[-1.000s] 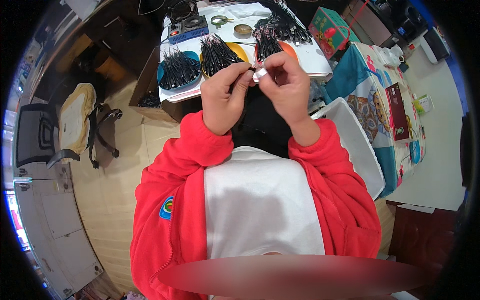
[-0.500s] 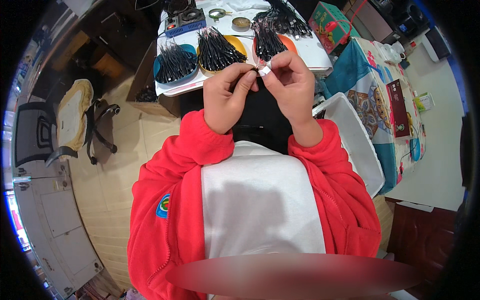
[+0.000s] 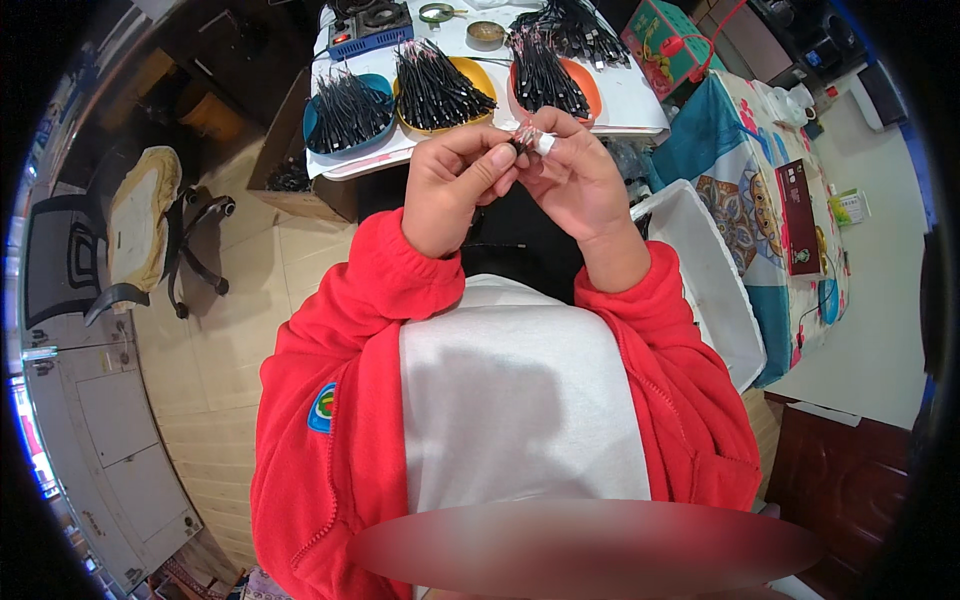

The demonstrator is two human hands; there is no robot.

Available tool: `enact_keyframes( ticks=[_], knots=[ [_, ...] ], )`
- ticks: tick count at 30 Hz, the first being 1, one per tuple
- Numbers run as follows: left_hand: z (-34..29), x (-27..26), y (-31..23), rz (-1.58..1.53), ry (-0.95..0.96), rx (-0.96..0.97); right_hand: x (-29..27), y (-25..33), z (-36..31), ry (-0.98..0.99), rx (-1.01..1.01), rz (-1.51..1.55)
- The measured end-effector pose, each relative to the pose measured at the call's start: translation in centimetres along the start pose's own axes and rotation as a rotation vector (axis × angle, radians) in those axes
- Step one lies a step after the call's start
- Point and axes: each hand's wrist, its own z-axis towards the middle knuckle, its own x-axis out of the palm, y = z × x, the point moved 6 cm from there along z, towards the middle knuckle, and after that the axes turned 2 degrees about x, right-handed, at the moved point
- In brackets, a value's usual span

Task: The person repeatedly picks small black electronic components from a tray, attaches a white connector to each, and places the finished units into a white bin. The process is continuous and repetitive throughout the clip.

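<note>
Close together at the near edge of the worktable, both my hands pinch the end of a thin black cable [image 3: 517,146] with pinkish bare wires fanning out of it. My left hand [image 3: 440,200] grips the black part between thumb and bent fingers. Fingertips of my right hand [image 3: 590,190] close on the wire end, and a white wrap [image 3: 545,144] shows at its thumb and finger. Beyond the hands stand a blue tray [image 3: 345,153], a yellow tray [image 3: 487,85] and an orange tray [image 3: 594,92], each heaped with black cables [image 3: 440,88]. The rest of the held cable is hidden.
At the back of the white table [image 3: 640,118] are a small blue burner [image 3: 372,42], a round tin [image 3: 486,37] and more cables [image 3: 582,38]. A white foam bin [image 3: 740,335] sits at right beside a cloth-covered table [image 3: 690,130]. An office chair [image 3: 140,235] and cardboard box [image 3: 305,200] stand left.
My right hand has turned, its fingers curling in closer to my left hand, and the white wrap has shifted right. Both hands keep hold of the cable end.
</note>
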Motion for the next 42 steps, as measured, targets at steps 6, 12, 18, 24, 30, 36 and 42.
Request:
enact_keyframes(
  ticks=[6,12,18,24,30,36,42],
  knots=[
    [-0.3,0.2,-0.2,0.062,0.075,0.042,0.2,0.5,-0.6,-0.042,0.069,-0.118],
    [-0.7,0.1,0.0,0.098,0.119,-0.032,0.1,-0.2,-0.7,0.026,0.131,-0.104],
    [-0.7,-0.1,0.5,0.114,0.110,-0.091,-0.5,-0.8,-1.2,0.010,0.154,-0.078],
    [-0.8,0.1,0.2,0.136,0.118,-0.074,-0.2,-0.4,-1.1,0.011,0.187,-0.125],
    [-0.9,0.0,0.1,0.209,0.171,-0.071,-1.0,0.5,-1.2,-0.084,0.083,-0.340],
    [-0.5,0.2,0.6,0.241,0.154,-0.071,-1.5,0.2,-1.0,-0.094,0.087,-0.280],
    [-0.1,-0.3,0.8,0.207,0.139,-0.079,-2.0,-0.3,-0.9,-0.152,0.068,-0.267]
  ],
)
